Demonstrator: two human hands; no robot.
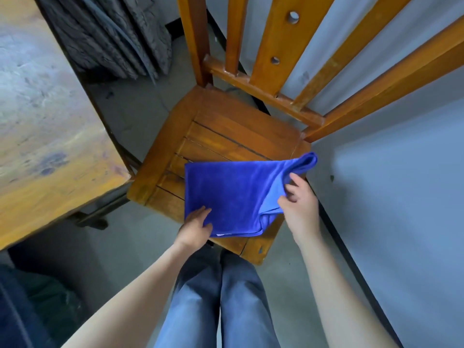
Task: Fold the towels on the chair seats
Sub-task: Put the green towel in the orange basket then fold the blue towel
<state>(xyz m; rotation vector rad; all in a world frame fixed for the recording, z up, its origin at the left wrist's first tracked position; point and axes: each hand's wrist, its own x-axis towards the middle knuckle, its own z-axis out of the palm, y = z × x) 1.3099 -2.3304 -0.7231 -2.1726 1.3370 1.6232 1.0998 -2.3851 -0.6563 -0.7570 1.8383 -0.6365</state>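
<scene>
**Blue cloth lifted at one edge on the wooden seat**

Blue towel [226,194] lies folded on the near half of the chair seat [226,131], with its near edge reaching almost to the seat's front rim. The left hand [197,227] rests on the towel's near-left corner, its fingers fairly straight and laid on the cloth, pressing it to the seat. The right hand [298,199] pinches the towel's right edge between thumb and curled fingers and holds the upper layer raised off the seat, so a paler underside shows and the far-right corner curls up in a loose roll.

Slats of the chair back [273,54] rise behind the seat, standing close to a pale wall [389,197]. A worn wooden table [50,121] stands to the left, just beside the seat's corner. Grey cloth [113,36] hangs beyond the table. Legs in jeans [221,302] stand on the grey floor [130,116] directly in front of the seat.
</scene>
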